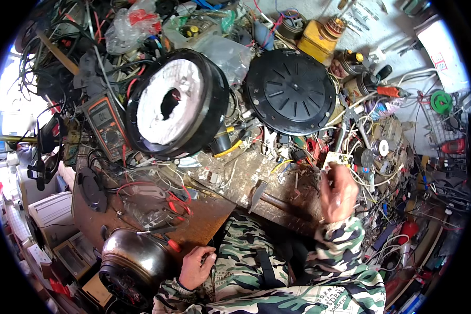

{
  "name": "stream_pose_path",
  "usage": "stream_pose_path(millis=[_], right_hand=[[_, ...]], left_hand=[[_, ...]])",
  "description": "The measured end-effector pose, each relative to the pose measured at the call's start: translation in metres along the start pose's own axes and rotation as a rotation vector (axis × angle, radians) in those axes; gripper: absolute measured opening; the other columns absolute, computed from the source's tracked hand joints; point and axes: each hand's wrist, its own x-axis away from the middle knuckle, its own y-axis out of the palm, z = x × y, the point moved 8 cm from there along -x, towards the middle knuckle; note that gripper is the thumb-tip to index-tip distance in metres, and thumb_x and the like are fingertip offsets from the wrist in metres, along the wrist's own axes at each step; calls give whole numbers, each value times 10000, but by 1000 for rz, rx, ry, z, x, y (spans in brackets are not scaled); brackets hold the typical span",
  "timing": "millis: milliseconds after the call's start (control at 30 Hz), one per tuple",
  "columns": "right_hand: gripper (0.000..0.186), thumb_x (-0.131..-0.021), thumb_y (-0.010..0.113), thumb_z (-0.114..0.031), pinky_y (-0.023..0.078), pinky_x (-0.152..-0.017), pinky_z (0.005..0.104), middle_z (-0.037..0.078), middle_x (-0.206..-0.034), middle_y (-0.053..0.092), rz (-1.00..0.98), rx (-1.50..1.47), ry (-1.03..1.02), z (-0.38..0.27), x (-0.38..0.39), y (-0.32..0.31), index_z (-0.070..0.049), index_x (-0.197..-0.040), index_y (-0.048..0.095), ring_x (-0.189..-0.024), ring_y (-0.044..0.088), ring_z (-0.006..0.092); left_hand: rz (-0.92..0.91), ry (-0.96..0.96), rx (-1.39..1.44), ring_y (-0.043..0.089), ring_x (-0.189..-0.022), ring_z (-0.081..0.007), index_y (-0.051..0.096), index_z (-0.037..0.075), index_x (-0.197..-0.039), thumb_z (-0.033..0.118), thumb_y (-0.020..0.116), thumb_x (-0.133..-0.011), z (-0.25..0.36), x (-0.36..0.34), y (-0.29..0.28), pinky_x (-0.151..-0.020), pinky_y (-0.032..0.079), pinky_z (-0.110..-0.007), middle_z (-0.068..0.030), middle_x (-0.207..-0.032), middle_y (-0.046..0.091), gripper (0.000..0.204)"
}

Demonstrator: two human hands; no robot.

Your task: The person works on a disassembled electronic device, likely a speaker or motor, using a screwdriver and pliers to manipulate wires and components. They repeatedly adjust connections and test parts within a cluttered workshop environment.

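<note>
My right hand point(340, 194), slightly smeared by motion, is raised over the right side of the cluttered bench. Its fingertips meet at a small pale circuit board point(338, 158) with yellowish parts, which they appear to grip. My left hand point(196, 268) rests low beside my camouflage-clad thigh, its fingers curled in with nothing visible in them. A steel pot-shaped body point(138, 251) stands just left of that hand. On the bench between the hands lies a hammer point(277, 201) with a wooden handle.
Behind the hammer stand a black round housing with a white ring-shaped face point(162, 104) and a black ribbed disc cover point(290, 91). A multimeter point(108, 128) leans at left, near red test leads point(180, 206). A yellow can point(319, 42) and tangled wires crowd the back and right.
</note>
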Motion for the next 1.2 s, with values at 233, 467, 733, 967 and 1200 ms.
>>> stream_pose_path(millis=[233, 467, 733, 967, 1200], right_hand=[[777, -900, 788, -320, 519, -931, 349, 214, -1148, 702, -133, -837, 349, -66, -73, 132, 155, -1409, 444, -1051, 664, 232], [948, -783, 711, -693, 493, -1011, 458, 376, -1186, 651, -265, -273, 332, -110, -130, 153, 163, -1183, 634, -1168, 634, 478], [770, -737, 721, -555, 522, -966, 462, 374, -1041, 688, -375, -105, 405, -125, -137, 134, 148, -1048, 693, -1072, 674, 487], [648, -773, 709, -454, 520, -933, 468, 325, -1044, 710, -178, -165, 329, -86, -119, 113, 111, -1089, 683, -1009, 694, 458], [436, -916, 627, -377, 493, -758, 346, 78, -925, 688, -88, -697, 309, 8, -74, 6, 24, -1069, 698, -806, 628, 190]], left_hand=[[21, 8, 67, 688, -829, -265, 681, -1, -1106, 138, 684, -948, 6, -1, -17, -739, 540, -350, -162, -946, 671, 211], [113, 28, 115, 682, -782, -207, 691, -1, -1086, 120, 695, -939, -6, 11, -34, -722, 546, -312, -143, -919, 671, 191], [148, 53, 100, 693, -754, -235, 715, 12, -1035, 103, 716, -892, 2, 6, -37, -705, 546, -326, -147, -880, 696, 171], [106, 72, 120, 676, -749, -216, 705, -1, -1039, 100, 712, -906, -4, 0, -35, -704, 536, -315, -141, -857, 677, 167], [36, 6, 129, 692, -790, -275, 683, -5, -1086, 114, 710, -923, -15, -5, -31, -713, 548, -350, -158, -891, 658, 203]])
